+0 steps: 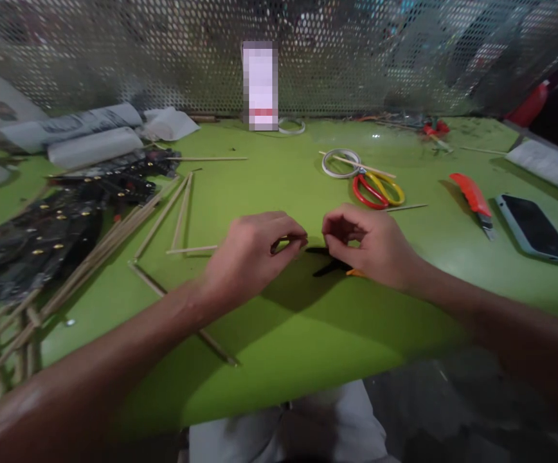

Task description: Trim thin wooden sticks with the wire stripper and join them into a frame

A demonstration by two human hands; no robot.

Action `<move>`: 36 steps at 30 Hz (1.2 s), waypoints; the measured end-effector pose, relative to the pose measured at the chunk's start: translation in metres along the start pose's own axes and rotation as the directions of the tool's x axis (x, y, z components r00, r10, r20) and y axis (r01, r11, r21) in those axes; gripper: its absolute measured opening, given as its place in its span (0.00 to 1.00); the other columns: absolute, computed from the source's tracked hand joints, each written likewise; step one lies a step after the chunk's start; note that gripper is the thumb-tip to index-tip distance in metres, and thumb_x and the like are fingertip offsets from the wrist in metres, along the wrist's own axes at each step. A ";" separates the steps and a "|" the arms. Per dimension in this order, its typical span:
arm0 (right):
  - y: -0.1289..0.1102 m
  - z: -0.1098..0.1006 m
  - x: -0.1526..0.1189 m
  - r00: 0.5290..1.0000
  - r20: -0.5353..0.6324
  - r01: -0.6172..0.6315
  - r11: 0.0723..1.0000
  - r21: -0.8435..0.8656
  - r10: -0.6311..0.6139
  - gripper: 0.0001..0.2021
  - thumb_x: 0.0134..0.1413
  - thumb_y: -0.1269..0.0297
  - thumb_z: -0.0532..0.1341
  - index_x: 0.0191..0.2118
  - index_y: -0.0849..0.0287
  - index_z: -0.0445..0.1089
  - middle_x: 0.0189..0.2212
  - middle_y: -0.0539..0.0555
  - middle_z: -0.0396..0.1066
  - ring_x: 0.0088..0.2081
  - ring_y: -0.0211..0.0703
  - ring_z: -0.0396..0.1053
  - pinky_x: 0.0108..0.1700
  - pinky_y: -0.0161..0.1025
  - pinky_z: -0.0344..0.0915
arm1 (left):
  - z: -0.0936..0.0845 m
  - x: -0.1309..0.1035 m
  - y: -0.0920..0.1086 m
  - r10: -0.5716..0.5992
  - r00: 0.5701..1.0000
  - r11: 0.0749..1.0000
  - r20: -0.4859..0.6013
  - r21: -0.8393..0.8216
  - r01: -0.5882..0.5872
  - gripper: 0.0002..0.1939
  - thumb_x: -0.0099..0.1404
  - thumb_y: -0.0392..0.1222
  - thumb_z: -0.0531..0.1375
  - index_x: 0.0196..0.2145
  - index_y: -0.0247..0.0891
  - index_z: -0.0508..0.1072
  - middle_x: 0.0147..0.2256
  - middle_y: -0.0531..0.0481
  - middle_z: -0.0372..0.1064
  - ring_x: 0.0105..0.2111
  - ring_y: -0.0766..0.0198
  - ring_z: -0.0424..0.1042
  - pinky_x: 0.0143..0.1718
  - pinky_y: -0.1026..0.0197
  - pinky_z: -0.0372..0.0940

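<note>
Both hands are raised a little over the green table (395,328), fingertips facing each other with a narrow gap between. My left hand (257,254) is closed in a pinch; whatever its fingertips hold is too small to make out. My right hand (373,244) pinches too, thumb against fingers, and its contents are also unclear. Under the right hand lies a black-bladed tool (330,265) with a bit of orange handle, mostly hidden. Left of my left hand, thin wooden sticks (161,218) form an angled outline, and one stick (192,250) runs behind that hand.
Scissors (379,190) with red and yellow handles lie beyond my right hand, beside a tape roll (341,164). Rightward are an orange utility knife (474,199) and a phone (537,228). Bundled sticks (100,247), black sheets (62,225) and white rolls (96,148) crowd the left.
</note>
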State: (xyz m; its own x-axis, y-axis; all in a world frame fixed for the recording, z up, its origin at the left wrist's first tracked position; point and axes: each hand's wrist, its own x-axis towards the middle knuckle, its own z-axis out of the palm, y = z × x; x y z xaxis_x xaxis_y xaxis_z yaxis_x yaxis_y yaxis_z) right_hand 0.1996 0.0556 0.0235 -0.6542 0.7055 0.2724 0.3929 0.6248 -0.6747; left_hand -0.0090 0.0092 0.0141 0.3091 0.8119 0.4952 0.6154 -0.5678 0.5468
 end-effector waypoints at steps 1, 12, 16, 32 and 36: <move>0.001 0.000 0.001 0.999 0.019 0.032 0.998 -0.060 -0.031 0.02 0.55 0.70 0.59 0.36 0.60 0.67 0.30 0.51 0.68 0.29 0.37 0.65 0.32 0.36 0.61 | -0.002 0.001 -0.002 -0.025 0.999 0.999 0.038 0.029 0.024 0.06 0.63 0.29 0.61 0.34 0.32 0.78 0.30 0.49 0.76 0.28 0.68 0.71 0.28 0.66 0.62; -0.006 0.019 0.016 0.882 0.407 0.414 0.804 -0.426 -0.239 0.06 0.59 0.74 0.56 0.36 0.63 0.70 0.34 0.58 0.68 0.37 0.44 0.65 0.40 0.41 0.63 | -0.009 0.007 -0.017 -0.173 0.964 0.977 0.203 0.158 0.142 0.09 0.63 0.30 0.57 0.33 0.32 0.78 0.30 0.48 0.76 0.28 0.65 0.70 0.29 0.64 0.61; -0.006 0.025 0.027 0.836 0.520 0.474 0.705 -0.527 -0.173 0.10 0.58 0.79 0.53 0.38 0.64 0.70 0.34 0.58 0.69 0.36 0.44 0.65 0.40 0.41 0.64 | -0.012 0.009 -0.022 -0.176 0.965 0.973 0.195 0.183 0.140 0.09 0.63 0.31 0.57 0.32 0.32 0.78 0.29 0.48 0.75 0.26 0.66 0.68 0.29 0.64 0.59; -0.015 -0.003 0.042 0.838 0.454 -0.487 0.793 0.367 0.304 0.06 0.54 0.62 0.57 0.30 0.59 0.63 0.23 0.47 0.59 0.25 0.35 0.56 0.29 0.36 0.53 | -0.016 0.011 -0.020 0.006 0.999 0.999 0.046 -0.051 -0.003 0.05 0.62 0.32 0.60 0.35 0.33 0.77 0.30 0.50 0.73 0.26 0.69 0.65 0.28 0.67 0.58; -0.011 0.009 0.040 0.825 0.421 -0.565 0.566 0.601 0.376 0.09 0.49 0.60 0.62 0.29 0.60 0.64 0.24 0.47 0.60 0.25 0.33 0.56 0.29 0.36 0.54 | -0.012 0.007 -0.012 0.047 0.998 0.994 -0.040 -0.094 -0.051 0.04 0.62 0.34 0.63 0.37 0.32 0.75 0.32 0.50 0.70 0.29 0.70 0.65 0.28 0.68 0.58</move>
State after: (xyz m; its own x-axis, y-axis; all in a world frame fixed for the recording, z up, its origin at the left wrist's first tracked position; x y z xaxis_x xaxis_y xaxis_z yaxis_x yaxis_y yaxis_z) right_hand 0.1639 0.0738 0.0357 -0.6644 0.6763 -0.3181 0.2036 -0.2457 -0.9477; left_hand -0.0231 0.0204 0.0190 0.3084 0.7780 0.5474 0.5281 -0.6187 0.5817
